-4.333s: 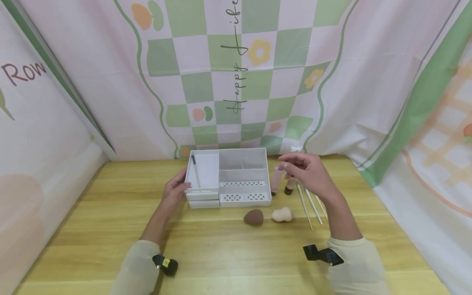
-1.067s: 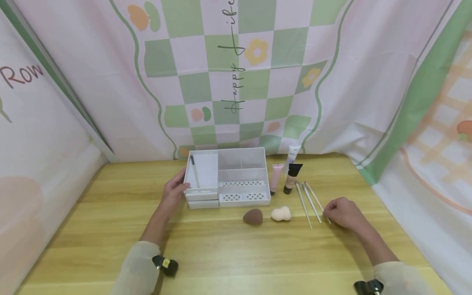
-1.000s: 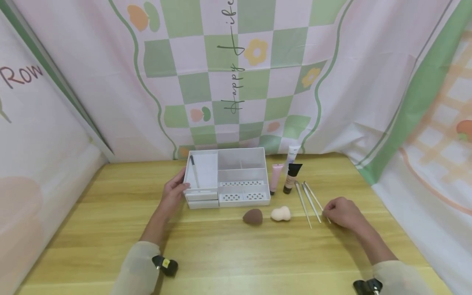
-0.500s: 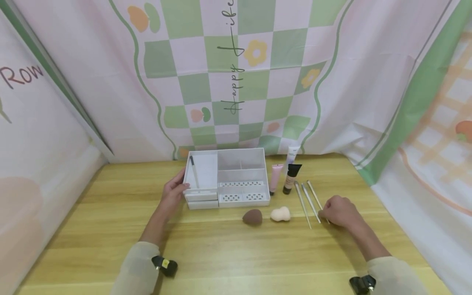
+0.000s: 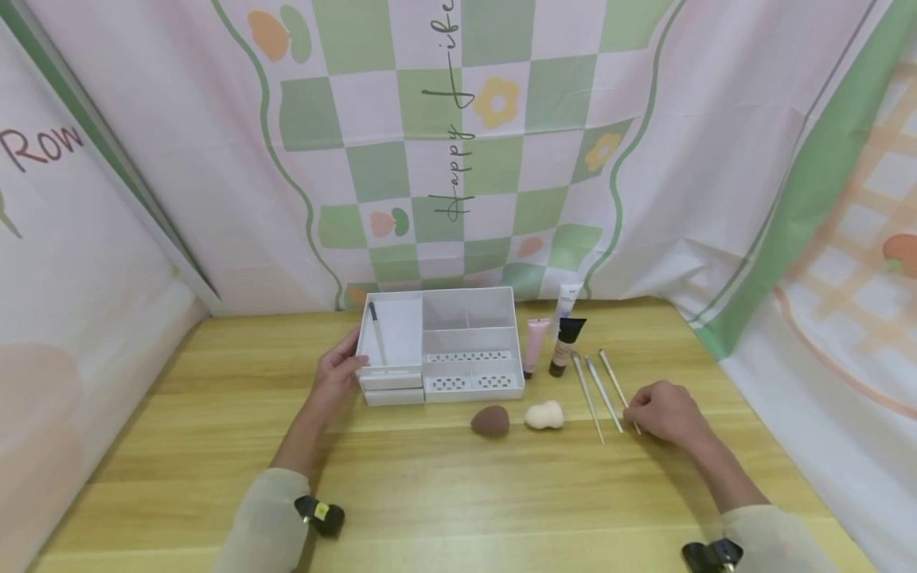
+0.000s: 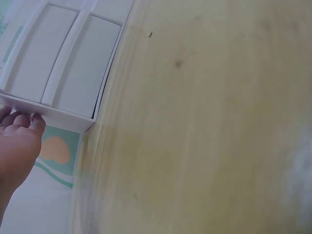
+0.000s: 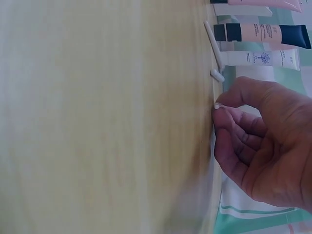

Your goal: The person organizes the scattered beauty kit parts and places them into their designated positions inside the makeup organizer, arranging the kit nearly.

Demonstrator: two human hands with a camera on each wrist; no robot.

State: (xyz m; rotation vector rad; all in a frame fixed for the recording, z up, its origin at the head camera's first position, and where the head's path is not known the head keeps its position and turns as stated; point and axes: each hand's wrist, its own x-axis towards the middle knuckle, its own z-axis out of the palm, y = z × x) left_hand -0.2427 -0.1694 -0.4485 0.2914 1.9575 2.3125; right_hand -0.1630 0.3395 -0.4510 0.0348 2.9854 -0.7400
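In the head view my left hand [image 5: 337,372] grips the left side of a white desktop organizer [image 5: 473,390], its thumb at the front corner of the rim. The left wrist view shows the organizer's drawer fronts [image 6: 80,68], with the fingers [image 6: 22,122] curled against its side. At the right, my right hand [image 5: 666,410] pinches the lower part of a slim makeup brush [image 5: 612,374] lying on the table. Only a pale tip shows between thumb and forefinger in the right wrist view. Two more makeup brushes lie just left, a white-handled one [image 5: 605,395] and a greyish one [image 5: 589,399].
A pink tube [image 5: 535,346], a black-capped beige tube [image 5: 566,348] and a white tube [image 5: 567,298] stand right of the organizer. A brown makeup sponge [image 5: 491,422] and a cream one [image 5: 545,415] lie in front. One dark-tipped brush [image 5: 377,330] rests inside the organizer's left tray.
My right hand has come from above the tubes down to the rightmost brush, where it now pinches the lower part. That brush's far end has swung slightly right. My left hand stays put.
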